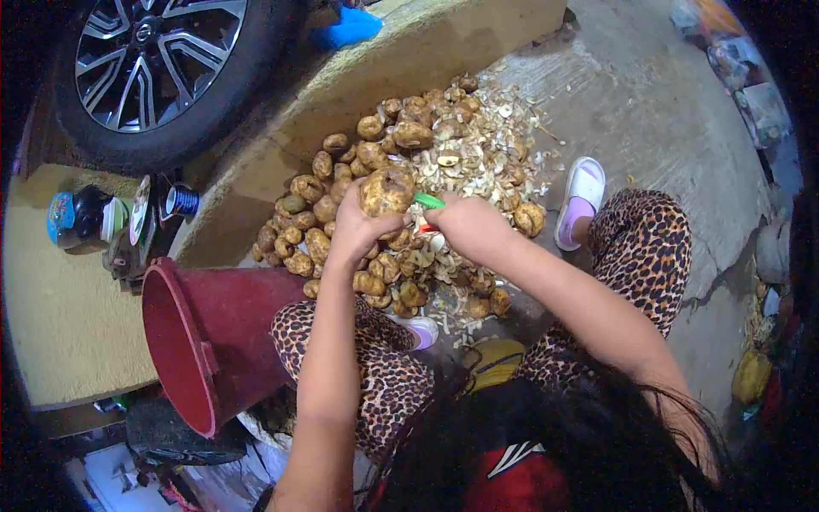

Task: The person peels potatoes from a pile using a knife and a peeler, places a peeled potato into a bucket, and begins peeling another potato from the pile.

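Hair [546, 439] nearest; potato [387, 191] held in left fingers [350, 203].

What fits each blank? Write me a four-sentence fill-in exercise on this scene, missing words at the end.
The left hand holds a large brown ____.
A partly green tool is held in the ____.
The bucket is coloured ____.
The trousers have a ____ print.

Missing words: potato; right hand; red; leopard.

The left hand [352, 232] is holding a cupped grasp. The right hand [467, 224] is gripping, closed, near it. Both bare forearms [333, 358] are pointing forward and slanting inward.
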{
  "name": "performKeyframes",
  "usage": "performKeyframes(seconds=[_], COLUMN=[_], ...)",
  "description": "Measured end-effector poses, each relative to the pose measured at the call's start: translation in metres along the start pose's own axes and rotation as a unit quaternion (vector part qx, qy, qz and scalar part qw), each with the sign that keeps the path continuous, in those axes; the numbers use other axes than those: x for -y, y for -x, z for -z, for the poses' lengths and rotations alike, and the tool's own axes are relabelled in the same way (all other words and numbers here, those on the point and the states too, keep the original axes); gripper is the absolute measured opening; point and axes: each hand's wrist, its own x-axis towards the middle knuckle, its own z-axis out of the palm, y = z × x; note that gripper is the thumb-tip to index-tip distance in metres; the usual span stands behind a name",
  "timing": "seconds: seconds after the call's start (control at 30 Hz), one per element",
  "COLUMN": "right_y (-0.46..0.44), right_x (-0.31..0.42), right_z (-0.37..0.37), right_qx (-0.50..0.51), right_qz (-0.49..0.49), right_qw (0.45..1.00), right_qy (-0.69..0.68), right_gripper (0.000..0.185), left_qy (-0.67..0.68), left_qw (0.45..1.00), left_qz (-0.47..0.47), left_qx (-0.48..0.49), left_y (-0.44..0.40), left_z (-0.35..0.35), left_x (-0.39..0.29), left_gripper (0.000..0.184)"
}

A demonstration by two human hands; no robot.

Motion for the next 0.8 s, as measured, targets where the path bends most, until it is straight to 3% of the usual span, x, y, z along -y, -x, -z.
performKeyframes(seconds=[0.1,0.2,0.3,0.4,0.5,0.6,0.67,0.7,0.8], right_y=[-0.005,-0.008,-0.003,0.003,-0.004,-0.007,-0.008,-0.011,-0.006], right_x=[-0.019,-0.023,-0.008,0.002,-0.024,-0.028,-0.027,-0.024,-0.019], right_z=[0.006,0.002,-0.004,0.002,-0.001,0.005,0.005,0.001,-0.004], right_qx=[-0.037,-0.031,0.037,0.024,-0.013,-0.008,0.014,0.082,0.073], right_qz=[0.065,0.082,0.029,-0.020,0.062,0.093,0.098,0.076,0.075], right_qw=[0.997,0.996,0.998,0.999,0.998,0.994,0.991,0.988,0.987], right_qy=[0.003,-0.007,-0.039,-0.044,-0.013,-0.050,-0.093,-0.108,-0.122], right_gripper=[0.011,0.011,0.010,0.010,0.011,0.009,0.010,0.013,0.013], left_qy=[0.187,0.226,0.035,-0.039,0.165,0.241,0.163,0.104,0.030], left_qw=[0.977,0.964,0.998,0.998,0.981,0.958,0.977,0.987,0.993], left_qz=[0.040,0.064,0.025,-0.013,0.063,0.088,0.087,0.082,0.080], left_qx=[0.098,0.121,0.039,0.054,0.077,0.128,0.108,0.088,0.083], left_y=[-0.007,-0.006,-0.004,0.000,0.001,-0.002,-0.002,-0.001,0.005], left_z=[0.015,0.017,0.003,0.001,0.009,0.018,0.016,0.011,0.008], left_x=[0.010,0.010,0.009,-0.002,0.008,0.014,0.011,0.008,-0.001], left_gripper=[0.067,0.066,0.065,0.065,0.064,0.065,0.066,0.067,0.068])
